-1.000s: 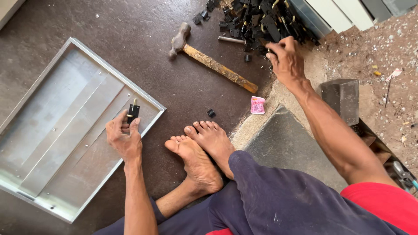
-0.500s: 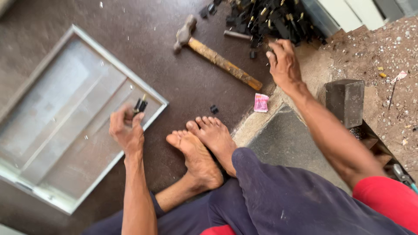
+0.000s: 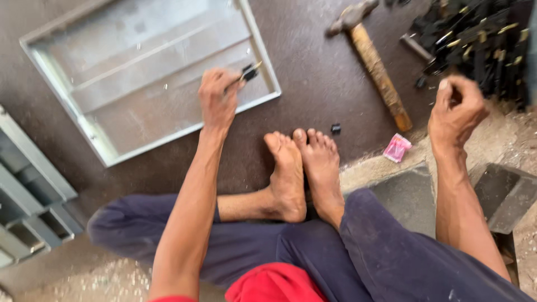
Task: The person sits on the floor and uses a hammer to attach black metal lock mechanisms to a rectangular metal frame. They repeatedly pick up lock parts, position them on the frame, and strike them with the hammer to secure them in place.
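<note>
A dark brown floor (image 3: 313, 84) is seen, on which a shallow grey metal tray (image 3: 84, 140), a wooden-handled hammer (image 3: 375, 61), a heap of small black parts (image 3: 481, 39), a pink wrapper (image 3: 396, 147) and a small black piece (image 3: 335, 128) are laid.

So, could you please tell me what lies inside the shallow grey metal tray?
The shallow grey metal tray shows only raised ribs; the left hand, holding a small black clip, covers one spot.
</note>
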